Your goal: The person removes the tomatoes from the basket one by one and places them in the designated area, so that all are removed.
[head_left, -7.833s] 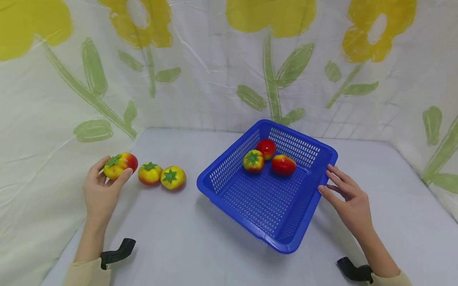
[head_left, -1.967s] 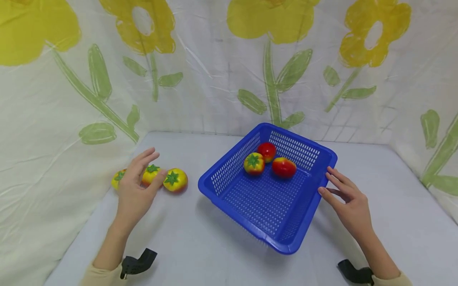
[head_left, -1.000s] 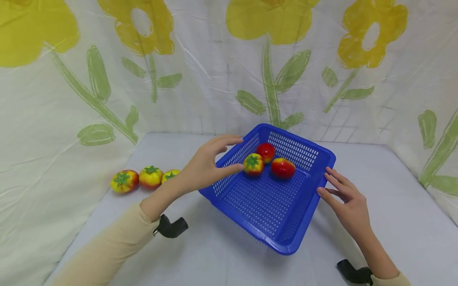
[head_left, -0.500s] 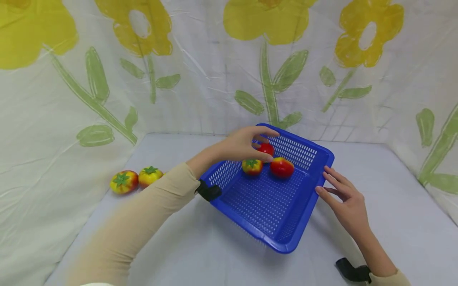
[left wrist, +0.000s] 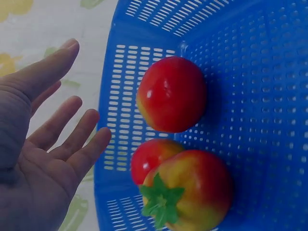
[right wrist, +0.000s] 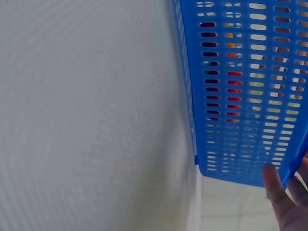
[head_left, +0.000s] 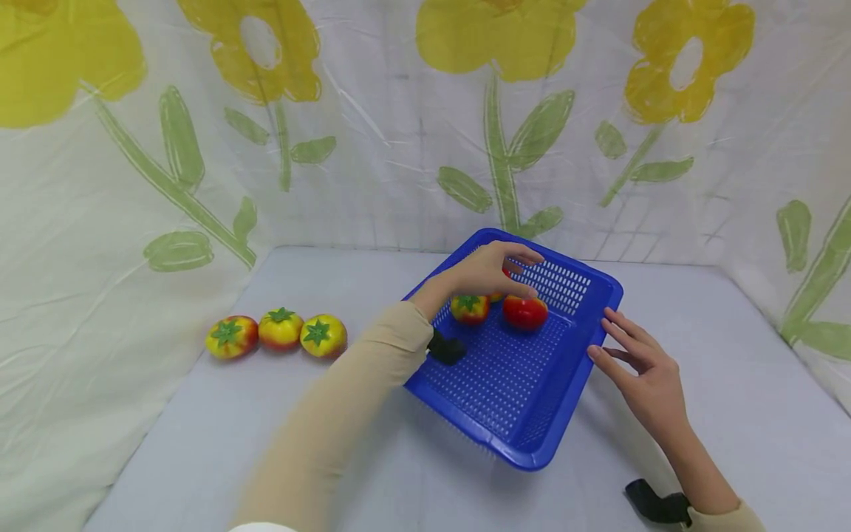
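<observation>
My left hand (head_left: 495,270) hovers over the back of the blue plastic basket (head_left: 572,384), thumb and fingers spread, holding nothing. In the left wrist view, my left palm (left wrist: 53,168) lies beside red-and-yellow toy tomatoes inside the basket: a red one (left wrist: 172,94), another partly hidden (left wrist: 151,156), and one with a green star-shaped leaf (left wrist: 202,187). My right hand (head_left: 648,377) holds the basket's right rim between thumb and fingers. From the right wrist view, the thumb (right wrist: 273,180) rests against the slotted outer wall.
Three more toy tomatoes sit in a row on the white table at left: one at the end (head_left: 231,338), a middle one (head_left: 280,329) and one nearest the basket (head_left: 323,336). A white sheet (head_left: 372,185) painted with yellow flowers stands behind the table.
My left hand set a toy tomato down at the left end of the row, let go, and crossed right to above the basket. The right hand has stayed at the rim.
</observation>
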{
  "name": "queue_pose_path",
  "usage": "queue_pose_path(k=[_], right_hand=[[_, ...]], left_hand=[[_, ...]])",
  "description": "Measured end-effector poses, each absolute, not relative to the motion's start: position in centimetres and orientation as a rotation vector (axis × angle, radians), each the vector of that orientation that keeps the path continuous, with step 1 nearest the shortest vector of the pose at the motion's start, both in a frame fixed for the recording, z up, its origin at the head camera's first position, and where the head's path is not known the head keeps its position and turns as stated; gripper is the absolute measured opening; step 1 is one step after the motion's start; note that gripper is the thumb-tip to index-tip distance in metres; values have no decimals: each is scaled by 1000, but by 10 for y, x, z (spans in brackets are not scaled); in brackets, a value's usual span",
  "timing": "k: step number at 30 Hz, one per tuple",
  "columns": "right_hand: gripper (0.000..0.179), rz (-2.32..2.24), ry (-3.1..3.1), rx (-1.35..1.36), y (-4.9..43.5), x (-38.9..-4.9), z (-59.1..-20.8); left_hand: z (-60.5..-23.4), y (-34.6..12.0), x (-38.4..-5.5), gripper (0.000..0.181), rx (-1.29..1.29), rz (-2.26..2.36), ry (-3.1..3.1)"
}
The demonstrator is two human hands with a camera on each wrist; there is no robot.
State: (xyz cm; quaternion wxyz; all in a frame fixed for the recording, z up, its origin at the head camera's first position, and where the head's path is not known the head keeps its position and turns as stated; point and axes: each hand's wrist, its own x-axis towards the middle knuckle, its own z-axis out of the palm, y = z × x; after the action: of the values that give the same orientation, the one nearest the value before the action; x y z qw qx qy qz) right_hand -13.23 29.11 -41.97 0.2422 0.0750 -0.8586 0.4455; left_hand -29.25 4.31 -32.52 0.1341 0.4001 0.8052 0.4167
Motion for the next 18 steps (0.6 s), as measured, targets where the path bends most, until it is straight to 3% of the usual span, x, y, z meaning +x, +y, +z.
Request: queue_pose_path(k=[18], right_hand=[[54, 1211, -2340, 220, 291, -133, -422]], left_hand=[[-370, 65, -310, 52, 1015, 1314, 2262]])
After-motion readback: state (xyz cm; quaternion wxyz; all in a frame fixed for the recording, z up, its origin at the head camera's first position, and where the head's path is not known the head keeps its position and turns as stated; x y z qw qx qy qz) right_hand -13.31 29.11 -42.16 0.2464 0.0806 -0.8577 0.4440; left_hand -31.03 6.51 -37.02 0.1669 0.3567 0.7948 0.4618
